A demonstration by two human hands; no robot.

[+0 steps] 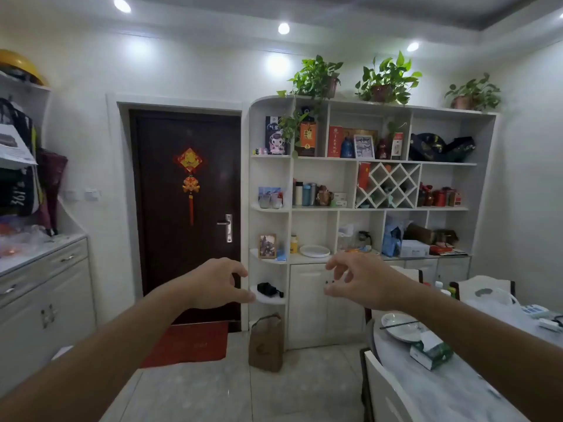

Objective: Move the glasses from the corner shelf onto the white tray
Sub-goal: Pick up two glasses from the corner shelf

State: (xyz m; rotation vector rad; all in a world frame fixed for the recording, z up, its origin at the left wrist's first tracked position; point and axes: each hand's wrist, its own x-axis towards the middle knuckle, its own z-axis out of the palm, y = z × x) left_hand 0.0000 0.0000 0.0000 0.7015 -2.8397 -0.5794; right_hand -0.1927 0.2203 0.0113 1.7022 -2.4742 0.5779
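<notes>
Two small drinking glasses (270,201) stand on a rounded corner shelf (268,209) at the left end of the white wall cabinet, in front of a picture card. A round white tray (314,251) lies one level lower, on the cabinet's counter to the right. My left hand (219,283) is held out in front of the lower corner shelves, fingers curved and apart, holding nothing. My right hand (356,280) is held out below the tray, fingers spread and empty. Both hands are well short of the cabinet.
A framed photo (267,245) and a black object (268,289) sit on lower corner shelves. A brown paper bag (266,342) stands on the floor below. A dining table (451,388) with a plate, tissue box and chairs is at right. A dark door (185,214) is left of the cabinet.
</notes>
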